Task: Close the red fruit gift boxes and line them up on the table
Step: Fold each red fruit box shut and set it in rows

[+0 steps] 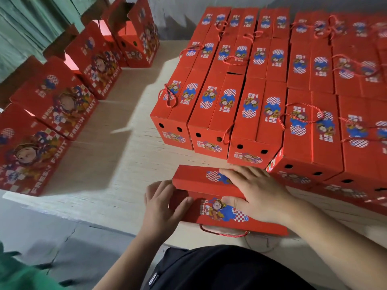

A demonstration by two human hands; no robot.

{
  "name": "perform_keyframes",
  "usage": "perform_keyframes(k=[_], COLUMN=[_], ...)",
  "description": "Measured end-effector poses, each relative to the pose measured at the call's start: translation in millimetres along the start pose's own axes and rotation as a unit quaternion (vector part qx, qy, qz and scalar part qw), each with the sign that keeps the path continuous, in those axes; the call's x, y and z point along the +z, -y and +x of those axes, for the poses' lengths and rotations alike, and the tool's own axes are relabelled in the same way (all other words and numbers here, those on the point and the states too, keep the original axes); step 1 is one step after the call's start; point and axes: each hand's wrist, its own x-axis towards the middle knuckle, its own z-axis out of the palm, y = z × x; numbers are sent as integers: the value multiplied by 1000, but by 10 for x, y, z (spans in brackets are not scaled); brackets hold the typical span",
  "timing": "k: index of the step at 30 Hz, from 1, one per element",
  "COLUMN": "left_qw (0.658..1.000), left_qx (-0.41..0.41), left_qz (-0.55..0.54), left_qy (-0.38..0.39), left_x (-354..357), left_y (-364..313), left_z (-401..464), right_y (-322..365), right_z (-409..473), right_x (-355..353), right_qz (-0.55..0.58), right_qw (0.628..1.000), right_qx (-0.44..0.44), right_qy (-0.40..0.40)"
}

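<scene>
Box (211,197) in work sits at near edge of the table (117,143), w/ its two red top flaps folded down, the far flap overlapping the near one. Right hand (257,195) lies flat on top, fingers straight and spread across both flaps, thumb on the printed near flap, pressing, not gripping. Left hand (163,204) is at the box's left end, fingers relaxed and fairly straight against the end and top edge; no curl round anything that I can see. Red cord handle (224,232) hangs out from under the box's near side.

Just beyond, touching or nearly so, stands the block of closed boxes (272,91), packed side by side in several rows, flaps shut, cord handles lying loose on some tops (one box in 2nd row shows a dark gap at its flap).

Along the table's left side, well apart from the block, a row of open boxes (62,97) stands upright w/ flaps up, "FRESH FRUIT" printed on the sides. Dark garment (219,268) at bottom of view.
</scene>
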Motion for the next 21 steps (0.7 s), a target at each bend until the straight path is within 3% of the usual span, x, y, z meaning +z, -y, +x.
perform_keyframes(k=[4, 7, 12, 15, 19, 21], left_qw=[998, 998, 992, 988, 976, 936], left_qx=[-62, -53, -102, -149, -197, -245], left_qz=[-10, -16, 57, 30, -52, -236], left_qy=[28, 41, 41, 33, 71, 90], left_x=[2, -45, 5, 83, 124, 89], left_y=[-8, -21, -23, -78, -102, -111], left_z=[-39, 39, 87, 108, 89, 87], right_y=[18, -8, -8, 64, 94, 59], right_z=[43, 162, 258, 136, 74, 106], right_x=[-96, -295, -447, -129, 128, 69], right_qz=[15, 42, 94, 11, -63, -43], right_qw=[1000, 998, 991, 998, 998, 999], right_qx=[4, 16, 24, 13, -1, -8], right_qy=[7, 43, 94, 59, -16, -18])
